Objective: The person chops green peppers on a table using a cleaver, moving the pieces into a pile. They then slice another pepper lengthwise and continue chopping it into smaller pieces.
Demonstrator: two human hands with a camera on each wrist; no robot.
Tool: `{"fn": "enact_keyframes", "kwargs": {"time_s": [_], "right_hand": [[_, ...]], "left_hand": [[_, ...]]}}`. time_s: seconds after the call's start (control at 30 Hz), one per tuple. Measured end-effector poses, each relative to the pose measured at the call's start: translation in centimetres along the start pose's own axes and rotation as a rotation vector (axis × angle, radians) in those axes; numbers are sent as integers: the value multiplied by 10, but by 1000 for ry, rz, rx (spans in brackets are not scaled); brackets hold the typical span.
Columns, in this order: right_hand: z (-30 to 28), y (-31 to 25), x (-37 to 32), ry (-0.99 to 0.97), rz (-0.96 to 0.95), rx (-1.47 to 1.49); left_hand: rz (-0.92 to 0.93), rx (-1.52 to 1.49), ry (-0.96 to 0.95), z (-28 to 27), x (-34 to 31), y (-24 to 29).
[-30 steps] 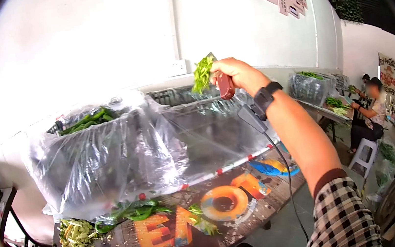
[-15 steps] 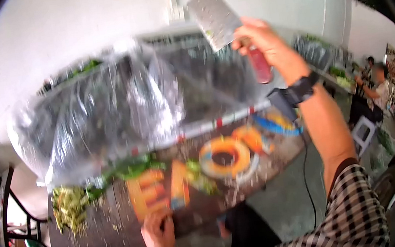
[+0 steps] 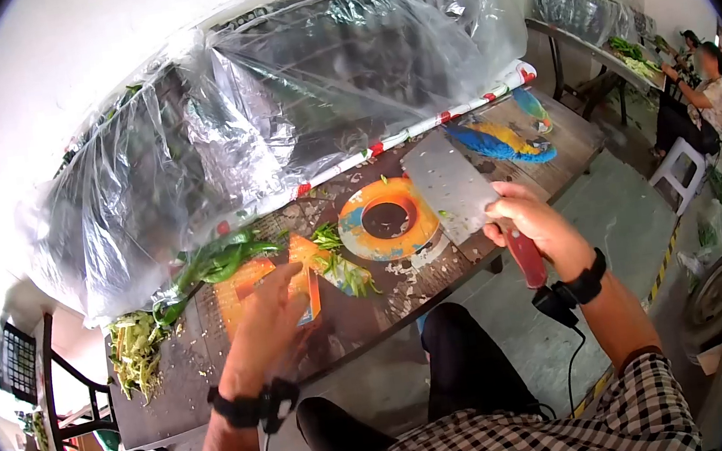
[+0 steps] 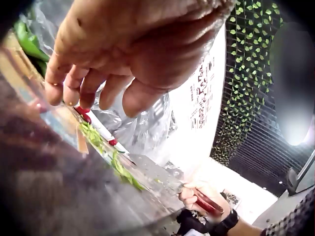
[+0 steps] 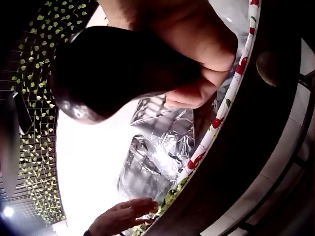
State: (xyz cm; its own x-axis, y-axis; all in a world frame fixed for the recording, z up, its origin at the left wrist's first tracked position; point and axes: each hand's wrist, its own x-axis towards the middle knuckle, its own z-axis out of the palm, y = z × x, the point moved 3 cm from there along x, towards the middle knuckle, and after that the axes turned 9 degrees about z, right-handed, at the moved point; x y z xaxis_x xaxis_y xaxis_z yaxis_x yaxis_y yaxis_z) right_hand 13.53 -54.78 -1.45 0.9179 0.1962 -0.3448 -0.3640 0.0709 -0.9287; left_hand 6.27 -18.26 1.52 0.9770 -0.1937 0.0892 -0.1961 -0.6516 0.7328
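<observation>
My right hand (image 3: 527,221) grips the red handle of a cleaver (image 3: 450,183), its broad blade held over the table's front edge beside the orange ring print. In the right wrist view the dark handle (image 5: 113,73) fills the top with my fingers (image 5: 197,54) wrapped round it. My left hand (image 3: 266,320) hovers over the table (image 3: 173,384) with relaxed fingers, holding nothing, just left of a small heap of cut green pieces (image 3: 338,260). The left wrist view shows those fingers (image 4: 78,88) loose above green pieces (image 4: 118,167) on the table. Whole green peppers (image 3: 221,259) lie behind my left hand.
Crates wrapped in clear plastic (image 3: 299,89) stand along the back of the table. A pile of pale green trimmings (image 3: 134,348) lies at the left end. A seated person (image 3: 698,107) works at another table far right. My knee (image 3: 457,349) is under the table edge.
My right hand has come down from above the plastic-covered crates to table height; the cut greens are off the blade. My left hand has lifted off the table edge and moved forward.
</observation>
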Motion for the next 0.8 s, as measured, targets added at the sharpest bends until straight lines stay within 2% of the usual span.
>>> {"fn": "enact_keyframes", "kwargs": {"time_s": [0.1,0.23,0.33,0.47,0.53,0.6,0.67,0.8], "right_hand": [[15,-7,23,-75,36,-66],[40,-9,38,-139,87,-78],[59,-16,40,-271,95,-263],[72,-11,27,-436,121,-307],[72,-7,21,-441,101,-380],[70,-10,5,-443,88,-452],[69,7,-1,-428,111,-382],[85,30,-29,-340,84,-210]], "left_hand": [[271,112,-79,5,44,-21],[292,209,-109,17,92,-40],[345,241,-122,27,110,-48],[371,277,-182,33,101,-49],[335,302,-252,31,83,-41],[334,312,-242,30,63,-25],[290,295,-242,31,41,-3],[267,316,-172,36,22,0]]}}
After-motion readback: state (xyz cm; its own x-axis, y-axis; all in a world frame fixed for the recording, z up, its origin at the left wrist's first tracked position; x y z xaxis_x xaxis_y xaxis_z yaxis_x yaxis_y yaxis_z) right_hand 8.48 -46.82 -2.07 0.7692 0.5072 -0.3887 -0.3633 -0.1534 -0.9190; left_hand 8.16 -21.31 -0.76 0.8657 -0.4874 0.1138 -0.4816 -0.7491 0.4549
